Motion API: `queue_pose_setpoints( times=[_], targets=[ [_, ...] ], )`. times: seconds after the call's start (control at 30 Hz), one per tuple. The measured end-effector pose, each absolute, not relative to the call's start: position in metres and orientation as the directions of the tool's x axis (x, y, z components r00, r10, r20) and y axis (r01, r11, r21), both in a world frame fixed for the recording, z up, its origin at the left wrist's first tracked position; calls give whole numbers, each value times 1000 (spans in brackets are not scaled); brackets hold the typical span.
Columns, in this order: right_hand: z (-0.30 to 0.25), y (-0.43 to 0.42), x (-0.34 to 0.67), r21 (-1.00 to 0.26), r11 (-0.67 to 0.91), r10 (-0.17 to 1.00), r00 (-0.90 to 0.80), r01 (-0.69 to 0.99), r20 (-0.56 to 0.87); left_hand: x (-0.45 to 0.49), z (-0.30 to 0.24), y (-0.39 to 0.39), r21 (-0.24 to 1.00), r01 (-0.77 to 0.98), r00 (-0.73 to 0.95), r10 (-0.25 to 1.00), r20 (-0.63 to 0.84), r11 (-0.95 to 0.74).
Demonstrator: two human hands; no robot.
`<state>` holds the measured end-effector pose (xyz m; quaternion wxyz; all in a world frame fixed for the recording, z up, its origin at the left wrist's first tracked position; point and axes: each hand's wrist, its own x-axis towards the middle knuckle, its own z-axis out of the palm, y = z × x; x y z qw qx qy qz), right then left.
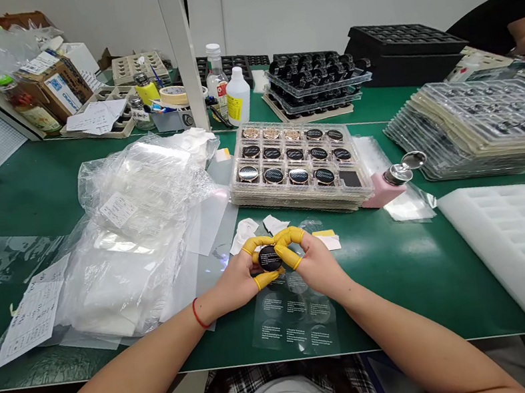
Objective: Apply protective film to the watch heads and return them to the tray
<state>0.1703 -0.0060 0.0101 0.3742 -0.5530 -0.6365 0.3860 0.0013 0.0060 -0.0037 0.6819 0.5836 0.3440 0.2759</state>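
Since the left hand (pixel 231 282) and right hand (pixel 315 263) pinch the round black disc (pixel 269 258) narrowly between their fingers above the clear printed sheet (pixel 292 320), a slipping grip could drop it onto the green bench (pixel 400 287).

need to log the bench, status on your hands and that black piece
Left hand, right hand both gripping round black case. Yellow finger cots on. Clear printed sheet beneath. White paper scraps just ahead.
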Motion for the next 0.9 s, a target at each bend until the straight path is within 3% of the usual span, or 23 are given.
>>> queue_pose_setpoints(
  times=[0.07,0.17,0.3,0.5,0.6,0.73,0.8,0.9],
  targets=[
    [16,-4,177,-837,177,983,-140,518,121,1,-3,6,984,22,608,779,-153,175],
    [23,3,205,-616,255,967,-182,745,180,1,-3,6,979,28,598,782,-177,200],
    [12,10,259,-387,161,987,-154,908,50,3,-5,6,969,14,591,780,-206,245],
    [-15,-2,282,-403,-12,987,-52,915,-149,3,-6,4,970,49,599,771,-219,238],
    [-4,-15,261,-430,-30,1000,30,902,-6,2,-5,3,978,39,599,779,-188,206],
    [16,-33,212,-608,292,954,-177,738,244,3,-6,2,985,50,596,787,-160,163],
    [16,-39,188,-588,387,920,-251,711,301,3,-7,2,989,40,599,789,-136,140],
    [6,-37,167,-484,408,901,-256,774,350,1,-9,2,995,19,636,766,-89,100]
  ],
)
